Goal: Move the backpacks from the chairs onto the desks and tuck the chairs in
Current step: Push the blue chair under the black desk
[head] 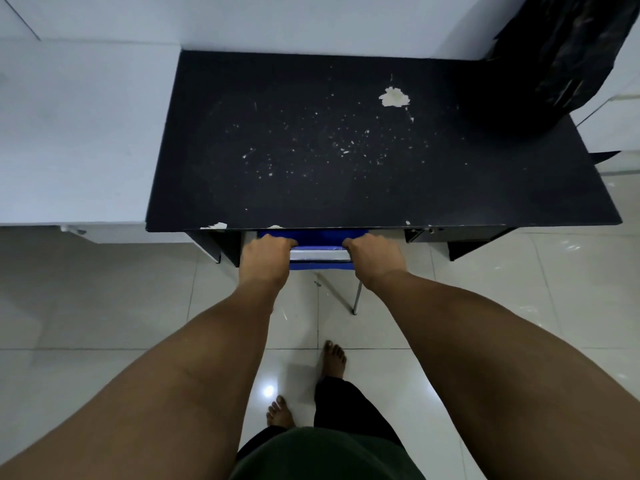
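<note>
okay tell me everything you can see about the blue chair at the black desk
Only the top of the blue chair shows: a blue backrest with a pale grey band along its edge, and one thin metal leg reaching the tiled floor. The rest sits hidden under the black desk, so it looks mostly tucked in. The left hand and right hand grip the backrest at either end, fingers curled over its top edge.

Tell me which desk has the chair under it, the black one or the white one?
The black desk. The blue chair sits tucked under its front edge, gripped by both hands. The white desk to its left shows no chair.
</note>
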`<control>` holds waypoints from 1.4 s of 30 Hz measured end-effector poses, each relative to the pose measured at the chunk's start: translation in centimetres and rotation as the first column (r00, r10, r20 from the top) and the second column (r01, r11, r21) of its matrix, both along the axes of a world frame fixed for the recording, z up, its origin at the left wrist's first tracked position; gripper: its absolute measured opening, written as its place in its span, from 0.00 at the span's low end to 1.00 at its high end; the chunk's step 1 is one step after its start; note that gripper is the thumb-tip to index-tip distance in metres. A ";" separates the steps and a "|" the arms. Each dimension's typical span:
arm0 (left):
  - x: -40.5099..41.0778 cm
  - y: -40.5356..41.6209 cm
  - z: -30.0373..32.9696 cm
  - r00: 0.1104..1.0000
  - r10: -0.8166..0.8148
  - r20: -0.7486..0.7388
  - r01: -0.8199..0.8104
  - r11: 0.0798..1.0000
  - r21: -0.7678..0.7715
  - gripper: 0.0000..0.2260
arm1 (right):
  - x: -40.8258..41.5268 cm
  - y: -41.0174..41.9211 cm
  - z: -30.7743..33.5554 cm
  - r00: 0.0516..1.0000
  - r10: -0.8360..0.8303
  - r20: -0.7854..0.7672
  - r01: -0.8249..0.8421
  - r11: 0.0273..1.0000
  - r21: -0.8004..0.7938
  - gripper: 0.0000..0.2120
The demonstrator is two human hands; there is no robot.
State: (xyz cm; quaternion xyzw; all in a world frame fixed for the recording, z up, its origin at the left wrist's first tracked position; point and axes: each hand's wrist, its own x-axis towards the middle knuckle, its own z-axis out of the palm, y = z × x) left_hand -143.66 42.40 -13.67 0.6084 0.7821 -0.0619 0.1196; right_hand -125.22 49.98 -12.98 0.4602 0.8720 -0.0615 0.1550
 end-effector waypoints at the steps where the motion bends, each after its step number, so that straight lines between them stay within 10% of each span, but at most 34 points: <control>1: 0.1 0.2 0.0 1.000 0.005 -0.001 -0.005 1.000 0.000 0.20 | 0.1 0.3 0.0 1.000 0.005 -0.007 -0.005 1.000 -0.003 0.17; 42: -0.5 2.0 -0.8 0.992 -0.119 0.052 0.121 0.992 -0.044 0.25 | 0.6 1.5 -0.2 0.993 -0.116 -0.025 0.115 0.992 -0.041 0.15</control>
